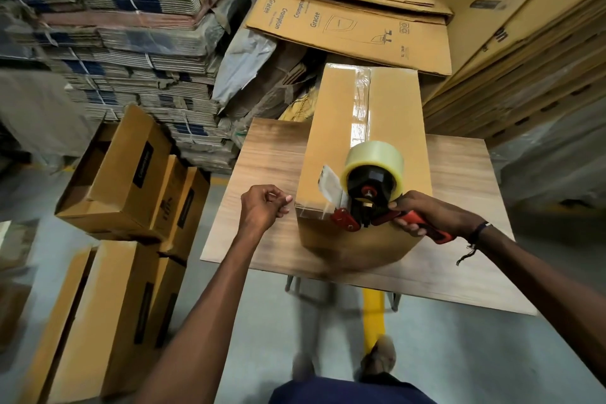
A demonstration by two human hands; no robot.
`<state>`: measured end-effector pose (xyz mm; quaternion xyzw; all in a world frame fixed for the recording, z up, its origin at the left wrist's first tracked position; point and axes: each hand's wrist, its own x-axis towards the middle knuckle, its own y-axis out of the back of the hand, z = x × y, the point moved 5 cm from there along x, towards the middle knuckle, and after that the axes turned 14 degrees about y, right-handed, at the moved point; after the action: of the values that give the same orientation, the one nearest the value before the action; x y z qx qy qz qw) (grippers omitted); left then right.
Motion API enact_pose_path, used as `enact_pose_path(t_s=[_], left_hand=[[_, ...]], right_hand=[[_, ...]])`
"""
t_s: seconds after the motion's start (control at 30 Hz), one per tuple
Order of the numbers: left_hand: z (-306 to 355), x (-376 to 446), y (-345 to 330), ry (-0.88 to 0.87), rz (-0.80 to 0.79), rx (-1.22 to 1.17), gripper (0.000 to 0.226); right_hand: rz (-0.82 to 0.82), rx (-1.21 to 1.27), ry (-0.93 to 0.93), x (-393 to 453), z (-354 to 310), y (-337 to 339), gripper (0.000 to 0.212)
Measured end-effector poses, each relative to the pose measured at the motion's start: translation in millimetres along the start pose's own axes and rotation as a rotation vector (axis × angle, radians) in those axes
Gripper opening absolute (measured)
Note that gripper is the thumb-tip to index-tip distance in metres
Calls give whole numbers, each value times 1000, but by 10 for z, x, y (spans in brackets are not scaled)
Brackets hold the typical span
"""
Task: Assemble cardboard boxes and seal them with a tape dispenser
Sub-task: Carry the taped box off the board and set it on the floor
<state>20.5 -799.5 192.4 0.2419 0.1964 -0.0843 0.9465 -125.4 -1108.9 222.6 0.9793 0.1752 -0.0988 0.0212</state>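
**Asha:** Fingers (pixel 414 228) of the right hand (pixel 436 216) are wrapping round the red handle of the tape dispenser (pixel 372 197), gripping it firmly. The left hand (pixel 262 207) is hovering just beside the box, fingers curled loosely with thumb and forefinger nearly meeting; I cannot tell whether they are pinching anything.

**Ben:** And where is the cardboard box (pixel 334 128) sitting?

**Asha:** From the head view, it is lying lengthwise on the wooden table (pixel 459 174), far end poking past the table's back edge. A strip of clear tape (pixel 360 102) is running down the middle seam, and the dispenser is resting at the near end, where the top meets the front face.

**Ben:** How are you judging it will handle?

**Asha:** It is looking light and probably empty, stiff along the edges but springy across the flaps, so it may be sliding on that smooth tabletop when the dispenser is pulling. I am thinking the free hand should be pressing flat on the top panel beside the seam, or bracing the near corner.

**Ben:** And the dispenser?

**Asha:** Rigid, with a fat roll (pixel 377 157) sitting on top; the handle is the place to be holding, keeping clear of the cutter at the front.
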Motion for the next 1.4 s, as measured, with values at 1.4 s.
enact_pose_path(t_s=[1.4], left_hand=[[-96,-202,-424,155,332,84,47]], right_hand=[[-29,11,-124,-374,301,479,67]])
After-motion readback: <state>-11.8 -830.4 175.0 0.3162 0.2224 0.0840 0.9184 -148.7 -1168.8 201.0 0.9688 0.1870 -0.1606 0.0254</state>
